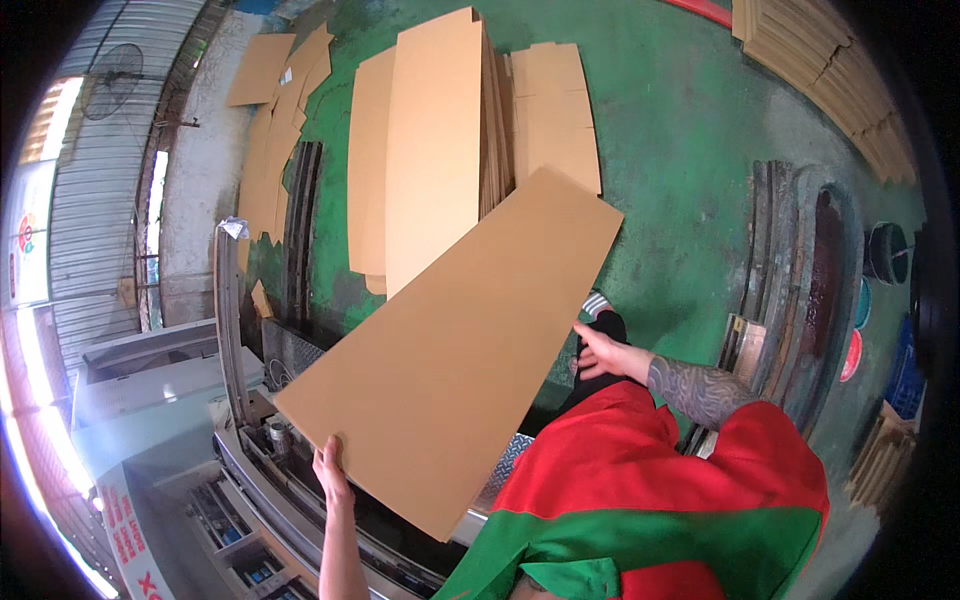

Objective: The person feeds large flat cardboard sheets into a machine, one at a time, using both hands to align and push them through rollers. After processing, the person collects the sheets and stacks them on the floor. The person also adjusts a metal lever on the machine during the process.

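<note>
A large brown cardboard sheet [450, 340] lies aslant in front of me, raised over the machine's edge and overlapping a stack behind it. My left hand [332, 474] is closed on the near left edge of the sheet, its thumb showing on the upper face and the other fingers partly hidden. At the sheet's right edge, my right hand [604, 356] has its fingers spread. One fingertip meets the edge there, while the rest stay apart from the board. Beyond stands a tall stack of cardboard sheets [432, 150].
More flat cardboard [553, 115] lies behind the stack on the green floor [670, 130]. Machine parts [255, 470] flank my left arm. Dark metal bars [765, 240] and a long trough [825, 270] run along the right. Cardboard bundles [825, 80] fill the far right.
</note>
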The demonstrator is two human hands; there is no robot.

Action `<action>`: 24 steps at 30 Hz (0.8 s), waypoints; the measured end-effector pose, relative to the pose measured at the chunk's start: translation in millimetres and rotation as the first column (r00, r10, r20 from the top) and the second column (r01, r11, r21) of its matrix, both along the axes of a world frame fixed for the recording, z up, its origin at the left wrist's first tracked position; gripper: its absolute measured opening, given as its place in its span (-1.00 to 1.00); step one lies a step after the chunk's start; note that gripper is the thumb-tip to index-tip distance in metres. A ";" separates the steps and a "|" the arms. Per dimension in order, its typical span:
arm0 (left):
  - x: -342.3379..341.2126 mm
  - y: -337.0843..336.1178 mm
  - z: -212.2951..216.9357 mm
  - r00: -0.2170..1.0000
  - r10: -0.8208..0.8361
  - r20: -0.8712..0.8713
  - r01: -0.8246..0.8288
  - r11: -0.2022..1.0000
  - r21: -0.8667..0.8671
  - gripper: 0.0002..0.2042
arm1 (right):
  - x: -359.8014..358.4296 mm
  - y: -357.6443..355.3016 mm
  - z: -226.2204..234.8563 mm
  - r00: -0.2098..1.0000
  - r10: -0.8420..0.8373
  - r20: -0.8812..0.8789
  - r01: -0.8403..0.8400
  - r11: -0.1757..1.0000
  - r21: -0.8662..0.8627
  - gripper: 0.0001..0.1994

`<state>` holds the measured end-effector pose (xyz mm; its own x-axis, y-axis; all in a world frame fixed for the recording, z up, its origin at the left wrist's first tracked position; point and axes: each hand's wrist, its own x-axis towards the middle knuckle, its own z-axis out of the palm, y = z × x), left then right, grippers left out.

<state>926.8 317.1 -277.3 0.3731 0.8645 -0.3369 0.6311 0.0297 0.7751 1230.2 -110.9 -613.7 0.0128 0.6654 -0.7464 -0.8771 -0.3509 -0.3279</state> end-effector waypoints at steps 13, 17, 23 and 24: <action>67.0 -94.4 65.4 0.977 0.034 -0.211 0.017 0.971 0.237 -0.25 | 5.4 91.8 -178.3 0.697 -0.685 -0.210 0.653 0.728 -0.208 -0.24; 46.3 -140.3 84.1 0.940 0.085 -0.330 0.022 0.951 0.308 0.03 | -10.7 101.4 -186.6 0.551 -0.813 -0.185 0.735 0.579 -0.353 -0.19; -27.9 -107.6 64.4 0.992 -0.090 -0.087 0.113 0.947 0.302 -0.11 | -8.4 83.2 -179.7 0.595 -0.804 0.021 0.773 0.564 -0.290 -0.20; -43.6 -99.3 62.1 0.996 -0.068 -0.051 0.078 0.968 0.240 -0.12 | -4.8 85.2 -172.6 0.573 -0.818 0.048 0.780 0.526 -0.339 -0.21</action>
<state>883.3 217.9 -215.2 0.4279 0.8932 -0.1380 0.6569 -0.2025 0.7263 1225.4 -25.7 -786.3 0.3382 0.1665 -0.9262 -0.8588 0.4572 -0.2313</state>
